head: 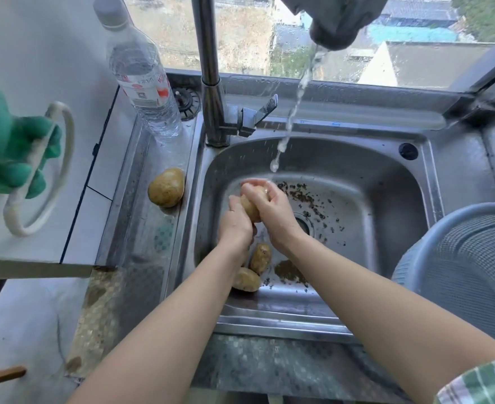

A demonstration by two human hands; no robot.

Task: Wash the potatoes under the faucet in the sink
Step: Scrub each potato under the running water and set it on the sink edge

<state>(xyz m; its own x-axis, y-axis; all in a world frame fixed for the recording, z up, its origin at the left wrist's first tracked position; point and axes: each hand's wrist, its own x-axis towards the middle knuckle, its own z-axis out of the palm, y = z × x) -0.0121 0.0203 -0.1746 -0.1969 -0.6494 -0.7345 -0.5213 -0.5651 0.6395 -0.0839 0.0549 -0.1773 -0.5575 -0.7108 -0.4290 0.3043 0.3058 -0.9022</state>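
Both my hands hold one brown potato (250, 209) over the steel sink (386, 182), just under the falling water stream (291, 118). My left hand (236, 225) grips its lower end; my right hand (272, 208) wraps over its top. Water runs from the faucet spout (335, 30) at the top, and the faucet column (209, 68) rises at the sink's back left. Two more potatoes lie in the basin near my left forearm, one (260, 258) and another (246, 279). A larger potato (166, 187) rests on the sink's left ledge.
A clear plastic water bottle (141, 71) stands on the left ledge behind the large potato. A blue-grey mesh colander (468, 266) sits at the right. Dirt specks scatter around the drain (303, 224). A green glove (10, 147) hangs on a white ring at left.
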